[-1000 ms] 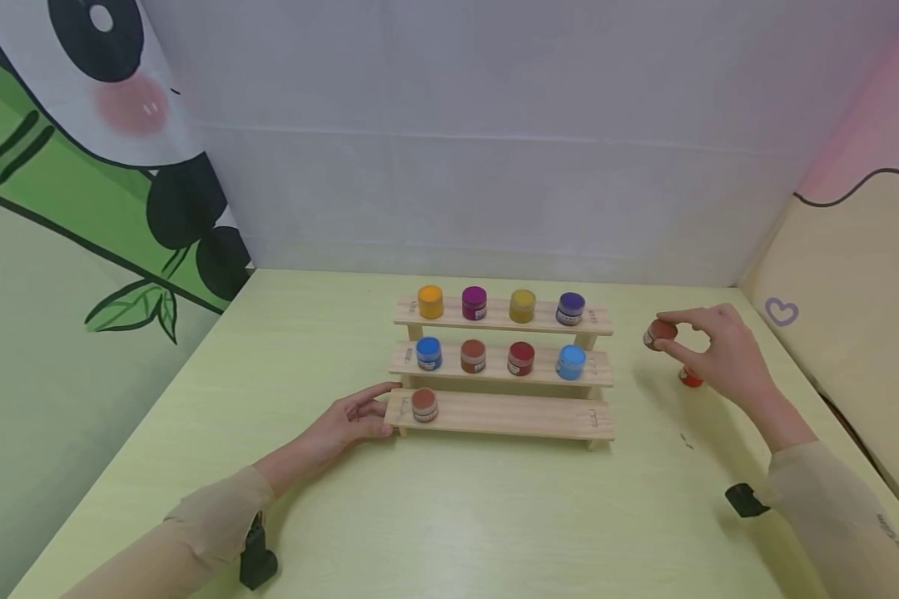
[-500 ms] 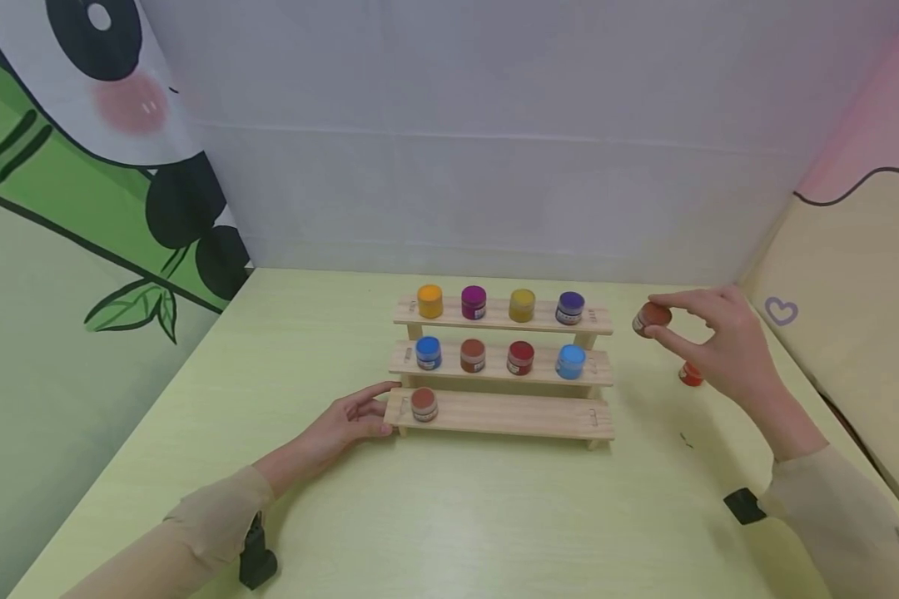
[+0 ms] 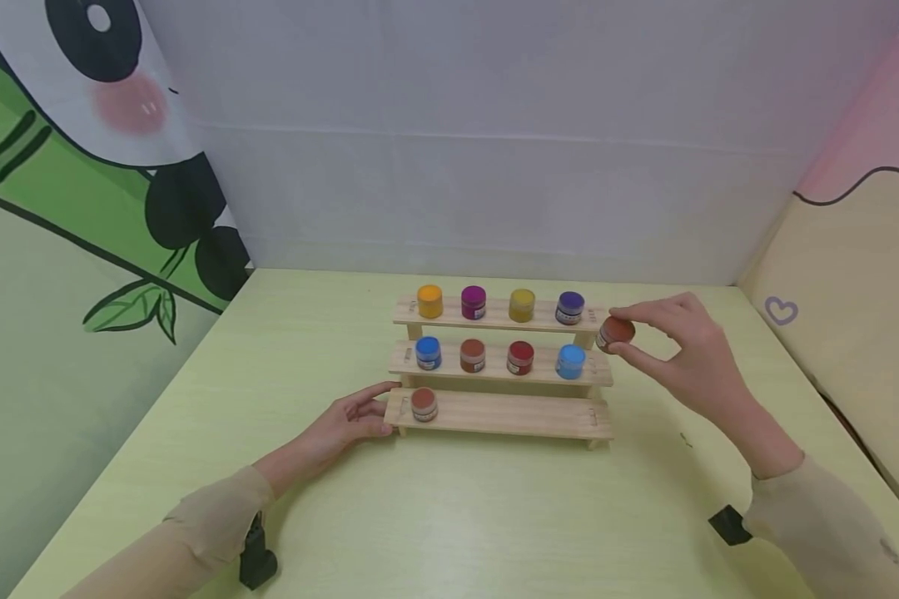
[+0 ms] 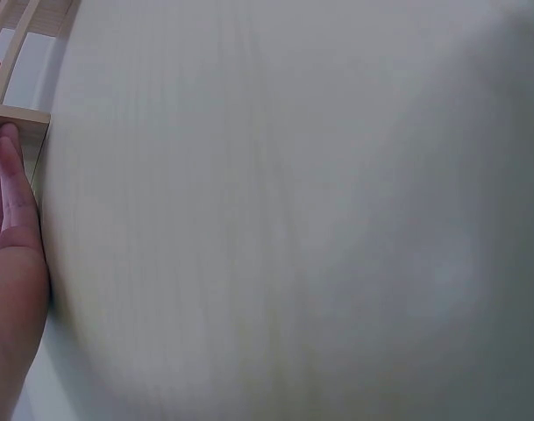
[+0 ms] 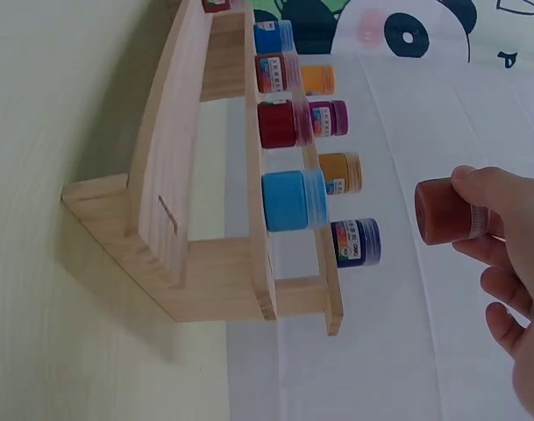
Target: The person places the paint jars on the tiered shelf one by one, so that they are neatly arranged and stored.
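Note:
My right hand point(image 3: 685, 353) pinches a small brown paint jar point(image 3: 616, 331) between thumb and index finger, near the right end of a three-tier wooden display rack point(image 3: 505, 416). In the right wrist view this held jar point(image 5: 442, 212) lies tipped sideways, apart from the rack. My left hand point(image 3: 348, 423) holds the left end of the rack's bottom tier, thumb in front and index finger behind. On that tier a reddish-brown jar point(image 3: 424, 405) stands at the left end. The middle tier carries blue point(image 3: 429, 353), brown point(image 3: 473, 356), dark red point(image 3: 520, 358) and light blue point(image 3: 570, 362) jars.
Along the top tier stand orange point(image 3: 430, 302), purple point(image 3: 474, 304), yellow point(image 3: 522, 306) and dark blue point(image 3: 570, 309) jars. A pale wood-grain table point(image 3: 449, 516) lies beneath. Behind it rises a white cloth wall point(image 3: 479, 166), with printed panels at both sides.
My right hand has carried the brown jar leftward to the rack's right end. A red jar on the table is now hidden behind that hand. My left hand has stayed put.

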Demonstrator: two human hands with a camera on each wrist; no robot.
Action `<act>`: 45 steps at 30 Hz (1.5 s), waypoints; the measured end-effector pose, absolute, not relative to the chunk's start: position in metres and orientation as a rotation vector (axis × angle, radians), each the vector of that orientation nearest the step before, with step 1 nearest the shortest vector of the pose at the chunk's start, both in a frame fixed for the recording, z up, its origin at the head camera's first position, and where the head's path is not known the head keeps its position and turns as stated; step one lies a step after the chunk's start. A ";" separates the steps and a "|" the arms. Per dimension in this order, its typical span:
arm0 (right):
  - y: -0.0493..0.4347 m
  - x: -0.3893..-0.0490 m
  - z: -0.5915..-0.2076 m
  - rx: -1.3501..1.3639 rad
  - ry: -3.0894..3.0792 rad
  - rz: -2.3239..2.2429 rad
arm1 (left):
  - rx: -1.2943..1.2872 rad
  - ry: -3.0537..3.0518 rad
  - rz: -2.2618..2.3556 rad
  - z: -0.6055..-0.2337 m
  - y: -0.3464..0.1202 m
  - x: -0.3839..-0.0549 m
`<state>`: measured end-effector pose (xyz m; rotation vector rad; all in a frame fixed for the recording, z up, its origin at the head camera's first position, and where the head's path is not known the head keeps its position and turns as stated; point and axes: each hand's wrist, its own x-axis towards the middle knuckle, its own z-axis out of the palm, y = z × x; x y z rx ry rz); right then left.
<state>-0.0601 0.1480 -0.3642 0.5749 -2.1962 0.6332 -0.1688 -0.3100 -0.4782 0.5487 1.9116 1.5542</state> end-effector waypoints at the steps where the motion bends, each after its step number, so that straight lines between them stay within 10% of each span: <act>1: 0.144 -0.060 -0.365 0.592 -2.194 0.634 | 0.548 1.912 1.555 -0.478 -0.310 -0.169; 45: 0.024 -0.069 -0.419 0.742 -2.473 1.012 | 0.504 1.957 1.515 -0.471 -0.311 -0.163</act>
